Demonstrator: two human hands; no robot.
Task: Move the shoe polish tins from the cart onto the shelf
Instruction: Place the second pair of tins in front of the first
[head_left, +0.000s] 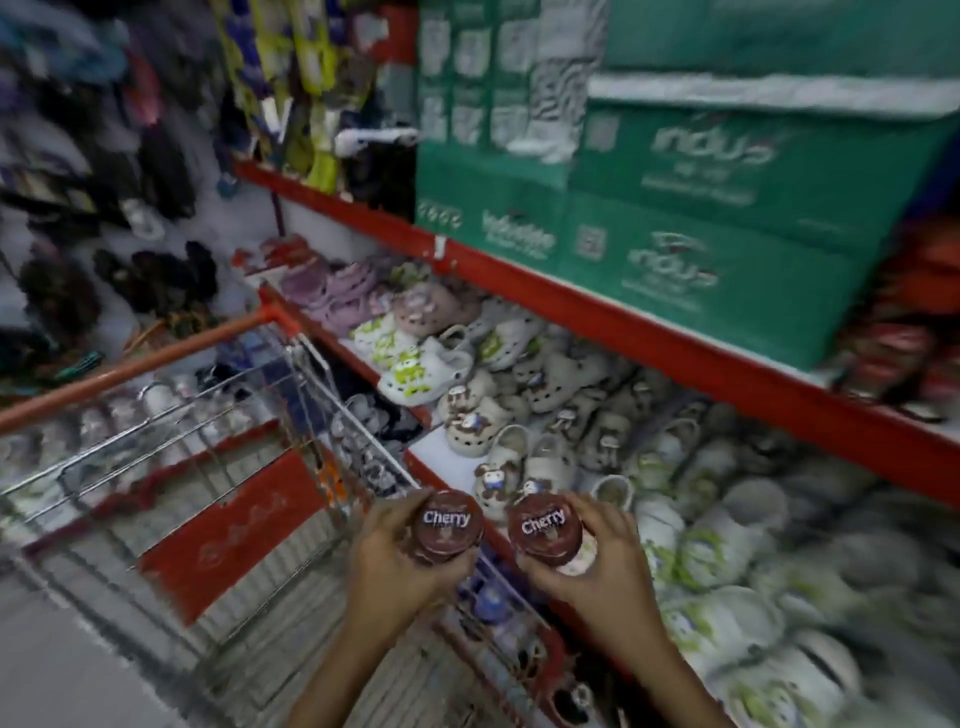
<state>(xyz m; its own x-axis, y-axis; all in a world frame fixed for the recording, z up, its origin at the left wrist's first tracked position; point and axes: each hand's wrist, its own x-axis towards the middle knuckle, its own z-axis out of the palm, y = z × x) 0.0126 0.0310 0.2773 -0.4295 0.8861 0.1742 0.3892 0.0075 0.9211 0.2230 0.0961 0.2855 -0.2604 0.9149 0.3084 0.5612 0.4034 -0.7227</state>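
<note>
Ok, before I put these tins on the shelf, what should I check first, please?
1. Left hand grips its round brown Cherry tin stack: ok.
2. Right hand grips the other round brown Cherry tin stack: ok.
3. Tins clear of the wire shopping cart: ok.
4. Free space on the red-edged shelf, crowded with white clogs: not ok.
5. More tins left in cart: cannot tell.

We see green cardboard boxes (675, 208) stacked at upper right, printed with white lettering. Below them lie rows of children's clogs (545, 395): lilac pairs at the far end, then white and beige pairs bearing cartoon charms. Dark footwear (156, 275) and hanging goods (306, 78) at left are blurred.
</note>
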